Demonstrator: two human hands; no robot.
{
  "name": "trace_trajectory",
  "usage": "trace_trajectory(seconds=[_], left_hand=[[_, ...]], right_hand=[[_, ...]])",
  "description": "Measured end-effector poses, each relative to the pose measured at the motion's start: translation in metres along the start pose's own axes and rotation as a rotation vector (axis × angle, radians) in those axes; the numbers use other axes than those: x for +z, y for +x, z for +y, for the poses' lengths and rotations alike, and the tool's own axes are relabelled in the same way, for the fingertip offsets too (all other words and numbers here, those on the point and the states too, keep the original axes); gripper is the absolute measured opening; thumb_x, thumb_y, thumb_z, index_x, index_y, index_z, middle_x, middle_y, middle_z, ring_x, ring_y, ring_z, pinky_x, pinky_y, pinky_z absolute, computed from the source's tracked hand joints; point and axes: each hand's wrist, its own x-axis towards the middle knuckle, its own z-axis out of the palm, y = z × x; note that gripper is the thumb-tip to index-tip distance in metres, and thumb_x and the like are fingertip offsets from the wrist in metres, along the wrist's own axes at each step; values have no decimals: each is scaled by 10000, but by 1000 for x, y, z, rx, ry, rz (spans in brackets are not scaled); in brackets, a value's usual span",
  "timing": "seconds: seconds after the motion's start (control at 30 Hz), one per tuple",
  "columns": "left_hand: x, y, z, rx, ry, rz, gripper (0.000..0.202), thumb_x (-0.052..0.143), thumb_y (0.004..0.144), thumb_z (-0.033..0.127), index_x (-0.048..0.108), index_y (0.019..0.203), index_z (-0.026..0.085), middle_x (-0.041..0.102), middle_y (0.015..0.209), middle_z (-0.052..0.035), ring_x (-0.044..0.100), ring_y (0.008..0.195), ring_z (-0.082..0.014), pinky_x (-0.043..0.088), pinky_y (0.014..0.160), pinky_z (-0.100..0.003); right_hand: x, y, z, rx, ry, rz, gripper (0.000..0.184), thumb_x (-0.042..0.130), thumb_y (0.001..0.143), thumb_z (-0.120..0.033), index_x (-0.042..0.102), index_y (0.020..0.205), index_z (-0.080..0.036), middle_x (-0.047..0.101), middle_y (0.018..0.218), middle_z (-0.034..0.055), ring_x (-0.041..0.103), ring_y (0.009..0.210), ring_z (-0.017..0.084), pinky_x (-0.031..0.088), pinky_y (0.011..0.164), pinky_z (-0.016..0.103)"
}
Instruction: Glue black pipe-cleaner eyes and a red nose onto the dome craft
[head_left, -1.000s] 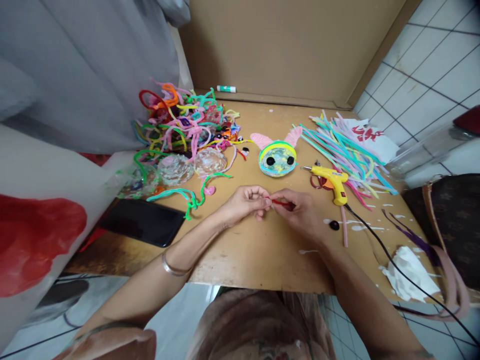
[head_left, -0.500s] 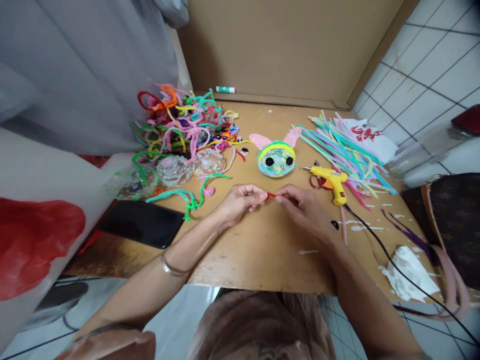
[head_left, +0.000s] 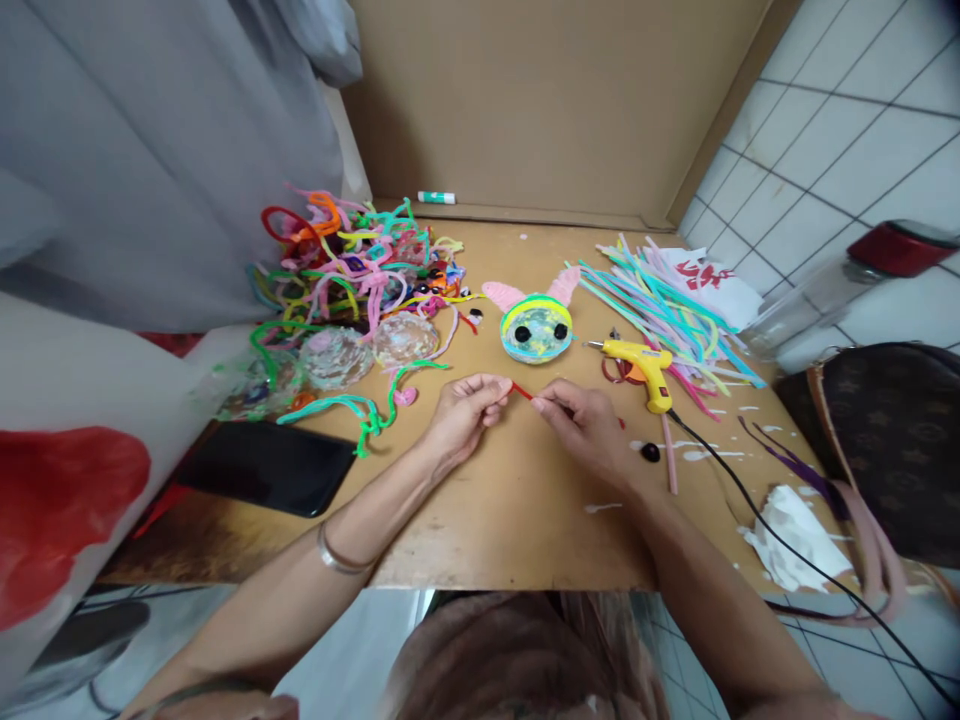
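A short red pipe cleaner (head_left: 523,391) stretches between my two hands over the middle of the table. My left hand (head_left: 472,410) pinches its left end, and my right hand (head_left: 577,420) pinches the other end. Just beyond them lies a round animal face (head_left: 537,345) with pink ears, black eyes and a yellow and green band. To the right of it is a yellow glue gun (head_left: 643,368), its black cord running off toward the lower right. A small black ball-like piece (head_left: 650,453) lies beside my right wrist.
Tangled pipe cleaners (head_left: 360,260) are heaped at the left, near a dark phone (head_left: 270,468). Straight pipe cleaners (head_left: 667,310) lie at the back right. A glue stick (head_left: 436,198) sits by the cardboard (head_left: 517,110). Crumpled tissue (head_left: 799,540) and a brown bag (head_left: 885,450) are at the right.
My hands have drawn slightly apart, so more of the red pipe cleaner shows between them. The whole view has shifted a little; the things on the table stay in place.
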Motion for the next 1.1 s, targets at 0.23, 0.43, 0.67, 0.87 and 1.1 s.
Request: trace_trajectory(seconds=[0.23,0.43,0.67,0.87,1.1], left_hand=[[-2,8,-1,25,-117,124,284,825,462,211,601,598,102,534,513,26,358,435,-6,223,395,-126],[8,5,-10,-1,-145,90,298,815,489,250,613,642,93,529,549,26,358,452,-5,227,406,-137],[16,1,-21,31,-188,100,322,823,509,279,604,667,105,493,559,44,351,475,-15,217,414,-141],[20,-1,-24,-29,-269,85,374,851,499,295,538,623,129,370,495,89,286,445,-16,182,394,-149],[21,-4,-24,-191,-373,70,394,860,501,281,528,651,132,391,500,89,308,437,-14,178,375,-144]], right_hand=[[0,1,7,23,-29,-29,209,472,885,-274,603,757,-174,560,609,-26,494,547,104,370,552,220],[18,0,14,-107,-155,147,371,373,871,-142,534,1204,-162,623,1097,130,577,1012,227,466,873,389],[28,-3,-7,-105,-524,236,245,453,885,-212,606,1057,-129,594,913,132,541,872,260,452,734,383],[37,-4,-5,-114,-584,309,290,405,946,-316,601,1055,-132,617,806,112,541,759,235,411,649,351],[42,-5,-1,-104,-509,368,254,443,941,-335,638,917,-176,628,717,64,550,670,189,376,608,314]])
